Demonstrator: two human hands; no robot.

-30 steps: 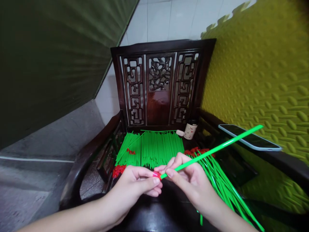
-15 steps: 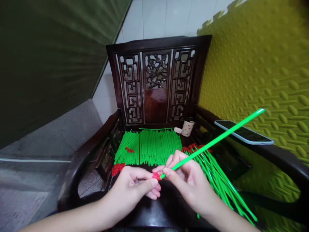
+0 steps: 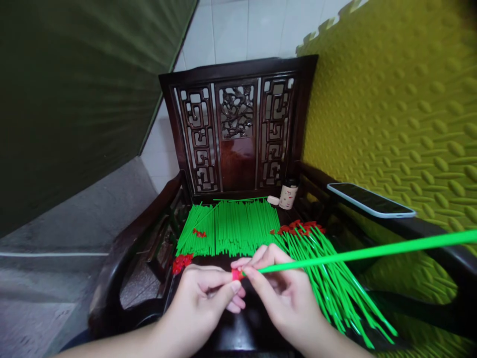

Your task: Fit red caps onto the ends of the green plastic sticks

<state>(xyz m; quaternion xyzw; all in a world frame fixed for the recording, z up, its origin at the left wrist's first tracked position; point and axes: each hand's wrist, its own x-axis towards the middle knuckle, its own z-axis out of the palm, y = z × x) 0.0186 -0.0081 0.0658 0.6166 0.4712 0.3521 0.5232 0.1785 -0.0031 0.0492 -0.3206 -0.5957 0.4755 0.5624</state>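
Note:
My left hand (image 3: 210,293) pinches a small red plastic piece (image 3: 236,274) between thumb and forefinger. Close against it, my right hand (image 3: 281,286) grips a long green plastic stick (image 3: 357,254) near its end, which meets the red piece. The stick points out to the right, nearly level. Whether its tip sits inside the red piece is hidden by my fingers. Beyond my hands, loose green sticks (image 3: 246,226) lie in rows on the dark wooden chair seat (image 3: 238,330). To the right, a bundle of green sticks with red ends (image 3: 335,278) spreads across the seat.
Loose red pieces (image 3: 182,262) are heaped left of the rows, and a few red bits (image 3: 199,233) lie on top. A patterned canister (image 3: 288,195) and a small pink case (image 3: 273,200) stand behind. A phone (image 3: 372,200) rests on the right armrest, beside a yellow mat (image 3: 391,109).
The green stick has swung down from a steep slant to nearly level, its far end now past the right edge. Both hands keep their pinch, and the view has shifted slightly.

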